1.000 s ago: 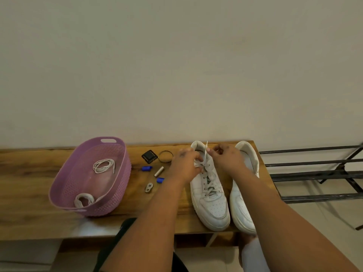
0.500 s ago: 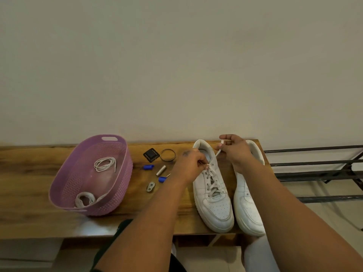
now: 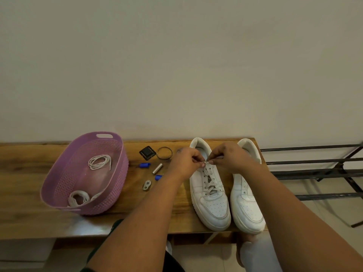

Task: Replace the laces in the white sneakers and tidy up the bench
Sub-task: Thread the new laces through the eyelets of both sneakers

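Just right of the frame's centre, the left hand [image 3: 185, 160] and right hand [image 3: 228, 157] meet fingertip to fingertip over the top eyelets of the left sneaker [image 3: 209, 185]. Both have fingers curled, pinching the ends of the white lace [image 3: 206, 163] between them. The forearms run in from the lower edge of the frame, converging upward toward the shoe's collar, wrists raised above the tongue. The lace criss-crosses down the eyelets below the hands. Just beside it to the right stands the second sneaker [image 3: 246, 195], toes pointing to the lower edge, its eyelets showing no lace.

Both shoes sit on the wooden bench [image 3: 25, 216]. Left of the hands lie small items: a black square piece [image 3: 147, 153], a ring [image 3: 164, 152], two blue caps [image 3: 145, 165], a metal tube [image 3: 157, 168] and a metal clip [image 3: 147, 185]. Further left is a purple basket [image 3: 64, 173] holding a coiled lace [image 3: 99, 161] and a second lace bundle [image 3: 78, 198]. A plain wall [image 3: 176, 65] fills the upper frame; a black metal rack [image 3: 314, 171] stands at the right.
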